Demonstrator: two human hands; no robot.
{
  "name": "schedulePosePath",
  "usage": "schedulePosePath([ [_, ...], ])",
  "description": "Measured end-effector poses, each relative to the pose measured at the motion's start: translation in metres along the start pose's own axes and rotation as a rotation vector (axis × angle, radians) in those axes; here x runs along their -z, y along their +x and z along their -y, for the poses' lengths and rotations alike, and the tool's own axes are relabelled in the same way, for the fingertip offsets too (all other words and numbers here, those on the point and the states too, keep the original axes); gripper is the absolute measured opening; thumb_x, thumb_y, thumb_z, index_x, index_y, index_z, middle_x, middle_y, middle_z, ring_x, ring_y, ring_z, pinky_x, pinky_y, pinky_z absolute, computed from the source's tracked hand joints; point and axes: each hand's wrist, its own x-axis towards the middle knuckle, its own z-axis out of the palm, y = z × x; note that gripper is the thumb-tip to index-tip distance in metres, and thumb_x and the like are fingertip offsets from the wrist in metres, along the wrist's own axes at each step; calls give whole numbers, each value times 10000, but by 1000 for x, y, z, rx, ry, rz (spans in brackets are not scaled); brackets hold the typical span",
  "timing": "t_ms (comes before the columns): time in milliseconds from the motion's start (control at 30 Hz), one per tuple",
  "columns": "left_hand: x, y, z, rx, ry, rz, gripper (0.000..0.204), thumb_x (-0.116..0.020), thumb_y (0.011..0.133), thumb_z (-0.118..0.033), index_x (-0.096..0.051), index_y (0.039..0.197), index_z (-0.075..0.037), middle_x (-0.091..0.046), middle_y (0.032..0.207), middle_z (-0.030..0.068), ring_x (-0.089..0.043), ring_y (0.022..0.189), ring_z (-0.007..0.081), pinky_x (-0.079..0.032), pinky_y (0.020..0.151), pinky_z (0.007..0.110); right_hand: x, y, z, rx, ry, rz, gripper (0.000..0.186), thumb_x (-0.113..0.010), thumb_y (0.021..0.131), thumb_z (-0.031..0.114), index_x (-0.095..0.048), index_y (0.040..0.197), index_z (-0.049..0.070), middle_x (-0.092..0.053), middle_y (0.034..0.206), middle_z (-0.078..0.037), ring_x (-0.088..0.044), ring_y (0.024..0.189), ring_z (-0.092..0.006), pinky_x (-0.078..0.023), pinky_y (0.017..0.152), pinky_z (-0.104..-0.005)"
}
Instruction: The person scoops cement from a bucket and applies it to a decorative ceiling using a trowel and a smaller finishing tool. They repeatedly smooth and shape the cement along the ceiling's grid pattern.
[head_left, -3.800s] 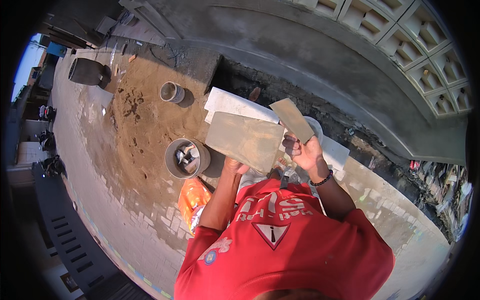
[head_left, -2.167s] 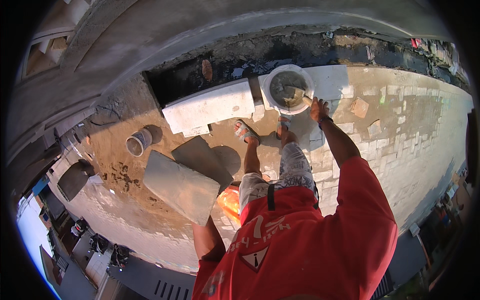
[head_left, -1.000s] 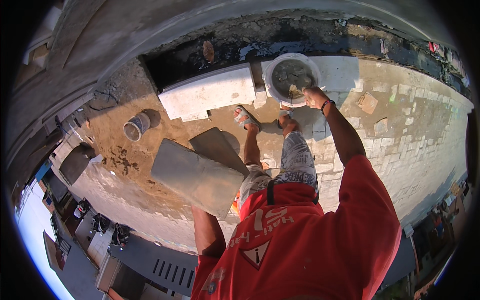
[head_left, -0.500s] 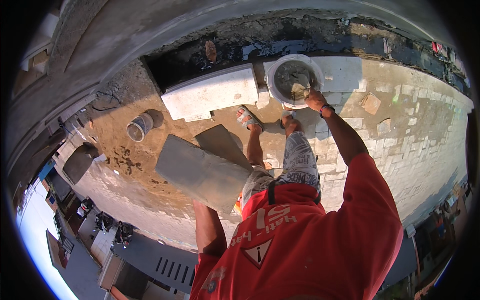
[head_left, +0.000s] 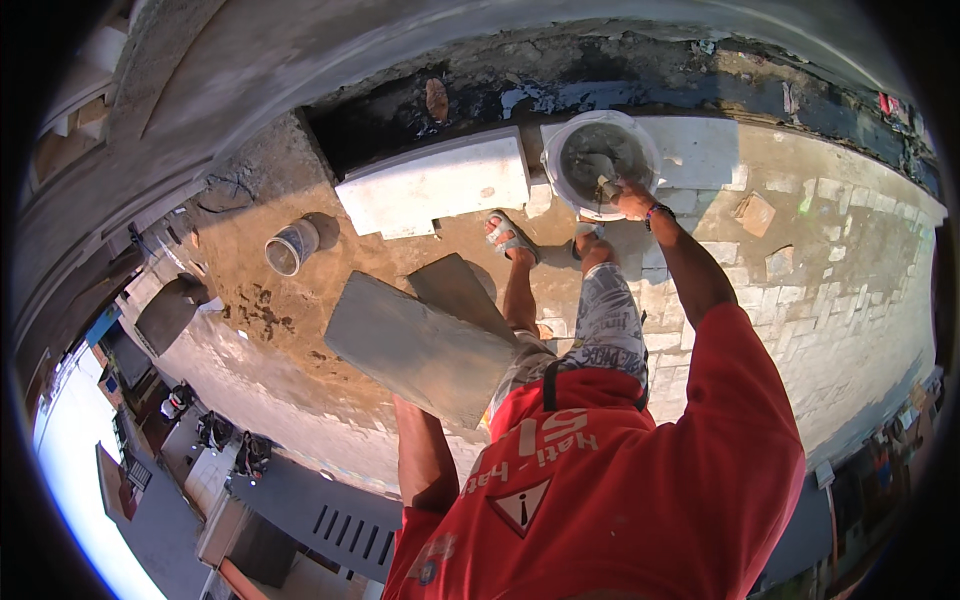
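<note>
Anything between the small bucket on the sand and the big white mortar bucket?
Head view: a white slab lies between the small bucket and the mortar bucket.

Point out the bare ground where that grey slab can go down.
Bare sand lies between the small bucket and the grey slab, below the white block. Paving right of the legs is open. It is crowded around the mortar bucket, where the right hand reaches.

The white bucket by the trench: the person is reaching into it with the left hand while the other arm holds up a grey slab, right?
Not quite. In the head view it is the right hand that reaches into the white bucket by the trench. The grey slab is held up on the left arm's side; the left hand itself is hidden behind it.
</note>
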Motion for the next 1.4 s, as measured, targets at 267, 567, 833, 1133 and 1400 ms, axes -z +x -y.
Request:
schedulePosePath([
  [267, -6, -3, 2, 15, 33, -8, 605, -775, 679, -305, -529, 1168, -50, -582, 1123, 73, -553, 1032, 241, -448, 903, 414, 21, 1, 8, -59, 99, 71, 379, -613, 673, 132, -570, 1026, 2, -608, 666, -163, -614, 596, -258, -468, 514, -366],
  [567, -12, 5, 3, 29, 50, 28, 602, -776, 678, -303, -531, 1165, -48, -585, 1118, 72, -556, 1027, 240, -450, 900, 413, 29, -11, 15, -129, 371, 125, 405, -577, 686, 118, -550, 1075, 8, -589, 661, -136, -586, 529, -224, -447, 449, -338],
  [833, -17, 11, 3, 32, 69, 78, 600, -777, 677, -301, -533, 1163, -47, -587, 1114, 72, -559, 1023, 239, -452, 898, 412, 56, -64, 27, -273, 646, 260, 376, -566, 771, 120, -478, 1126, 32, -551, 669, -77, -520, 505, -135, -415, 430, -285],
  [1133, -43, 31, 3, 76, 1, 322, 585, -793, 658, -278, -553, 1136, -40, -605, 1081, 69, -581, 985, 232, -469, 876, 408, 88, -203, 53, -99, 1035, 199, 267, -588, 830, 150, -485, 1064, 70, -524, 668, -42, -480, 516, -103, -387, 455, -249],
  [1400, -86, 49, -19, 171, -91, 648, 551, -809, 636, -199, -569, 1104, -32, -618, 1047, 84, -606, 946, 216, -499, 831, 392, 140, -361, 200, 287, 1151, -22, 428, -578, 854, 238, -435, 1196, 24, -513, 649, -51, -443, 497, -97, -360, 456, -242],
])
